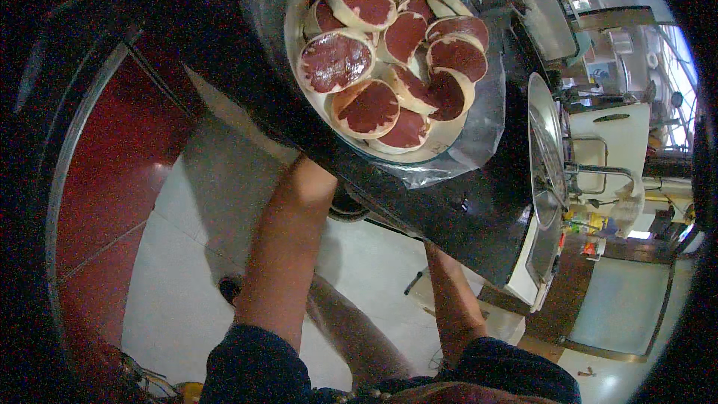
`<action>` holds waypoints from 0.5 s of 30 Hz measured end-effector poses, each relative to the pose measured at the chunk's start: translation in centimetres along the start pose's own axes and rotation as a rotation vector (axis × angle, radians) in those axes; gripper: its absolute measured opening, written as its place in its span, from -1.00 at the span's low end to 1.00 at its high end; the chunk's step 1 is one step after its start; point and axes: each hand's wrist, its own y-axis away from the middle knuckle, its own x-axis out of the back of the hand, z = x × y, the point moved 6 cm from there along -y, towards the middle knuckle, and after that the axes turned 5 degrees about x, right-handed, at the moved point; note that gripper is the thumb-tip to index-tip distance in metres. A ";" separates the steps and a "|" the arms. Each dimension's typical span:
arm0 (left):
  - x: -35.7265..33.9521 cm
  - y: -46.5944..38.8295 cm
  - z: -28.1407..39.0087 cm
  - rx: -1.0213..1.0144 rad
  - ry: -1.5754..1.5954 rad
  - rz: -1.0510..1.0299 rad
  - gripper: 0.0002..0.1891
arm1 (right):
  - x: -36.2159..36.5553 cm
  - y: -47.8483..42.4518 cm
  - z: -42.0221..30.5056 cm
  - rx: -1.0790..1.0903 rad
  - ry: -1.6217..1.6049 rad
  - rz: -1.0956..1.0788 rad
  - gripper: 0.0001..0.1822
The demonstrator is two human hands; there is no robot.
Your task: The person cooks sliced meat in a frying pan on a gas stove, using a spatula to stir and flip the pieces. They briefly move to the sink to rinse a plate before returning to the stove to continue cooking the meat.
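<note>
Neither of my hands is in view; both bare forearms reach forward and pass out of sight beneath the edge of a black countertop. Above them on the counter lies a large white plate with slices of red meat, each rimmed with pale fat. The slices overlap in places, and one at the left of the plate has a wet shine. A clear plastic sheet spreads out around and under the plate. Part of a dark, rounded object shows under the counter edge, between the forearms.
At right, a round metal sink has a curved faucet beyond it. A yellow-labelled packet sits near the faucet. Glossy red cabinet fronts stand at left. A small stool or low board, unclear which, is on the pale tiled floor.
</note>
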 end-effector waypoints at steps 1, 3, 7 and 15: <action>0.1 0.2 0.3 -0.004 -0.020 0.006 -0.61 | 0.0 0.0 -0.1 0.003 0.002 0.003 -0.69; 0.2 0.7 0.9 -0.014 -0.072 0.027 -0.61 | -0.4 -0.2 -0.4 0.016 0.009 0.005 -0.69; 1.6 3.6 2.9 -0.027 -0.184 0.113 -0.60 | -1.9 -1.4 -1.1 0.061 0.061 0.008 -0.68; 11.1 21.3 12.8 -0.178 -1.030 0.290 -0.53 | -6.6 -6.8 -0.9 0.123 0.312 0.006 -0.66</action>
